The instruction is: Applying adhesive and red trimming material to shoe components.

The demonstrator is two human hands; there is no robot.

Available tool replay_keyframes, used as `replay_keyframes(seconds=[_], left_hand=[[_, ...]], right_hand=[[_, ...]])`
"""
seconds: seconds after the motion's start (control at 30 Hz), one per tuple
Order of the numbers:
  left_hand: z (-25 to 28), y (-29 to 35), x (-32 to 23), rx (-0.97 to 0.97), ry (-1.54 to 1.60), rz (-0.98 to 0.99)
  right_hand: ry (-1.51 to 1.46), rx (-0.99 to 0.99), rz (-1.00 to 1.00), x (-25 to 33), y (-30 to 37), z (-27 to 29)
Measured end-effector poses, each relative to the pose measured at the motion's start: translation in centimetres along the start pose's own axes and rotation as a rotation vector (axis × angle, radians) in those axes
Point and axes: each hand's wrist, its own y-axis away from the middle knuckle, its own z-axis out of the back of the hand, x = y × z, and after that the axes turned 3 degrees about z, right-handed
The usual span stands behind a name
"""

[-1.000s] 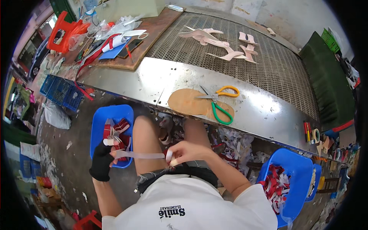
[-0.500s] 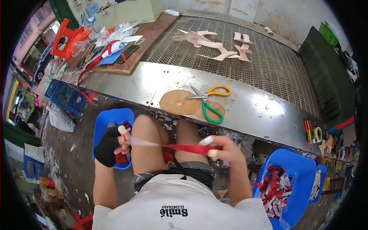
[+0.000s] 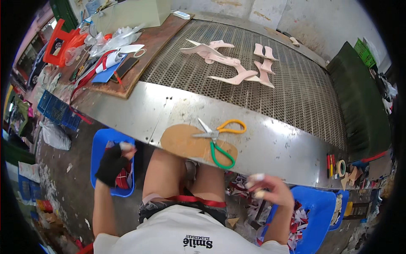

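A strip (image 3: pixel 203 200), red along most of its length and pale at its left end, lies across my lap. My left hand (image 3: pixel 116 161), in a black fingerless glove with a white cover on a fingertip, hovers by the left blue bin (image 3: pixel 98 146). Its fingers are slightly blurred, loosely apart, with nothing visible in them. To the right of my thigh, my right hand (image 3: pixel 271 190) is raised, fingers curved and apart, white covers on the tips, nothing between them. Ahead on the metal table edge, scissors (image 3: pixel 216 137) with orange and green handles rest spread over a brown sole-shaped piece (image 3: pixel 177 142).
Pale pink cut pieces (image 3: pixel 230 65) lie on the mesh tabletop (image 3: pixel 296 93). A right blue bin (image 3: pixel 319 211) holds red and white scraps. A wooden board (image 3: pixel 122 89) at the left carries bags and strips. A tape roll (image 3: pixel 341 168) sits at the right edge.
The strip has left both hands and now lies across my lap. My hands have moved apart, the left slightly leftward, the right down and rightward. The whole view has shifted a little.
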Motion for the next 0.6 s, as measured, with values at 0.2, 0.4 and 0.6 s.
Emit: replay_keyframes(seconds=[0.2,0.4,0.6], left_hand=[[-11.9,-24.1,-5.0,-0.024,0.190,-0.359],[-17.3,-34.1,-0.6,-0.269,0.201,-0.270],[-16.6,-32.9,-0.1,-0.187,0.254,-0.318]], right_hand=[[0.282,-0.259,0.091,5.3,-13.8,5.7],[0.108,-0.056,-0.048,5.9,-28.7,9.0],[0.403,-0.545,0.130,7.6,-45.6,11.4]])
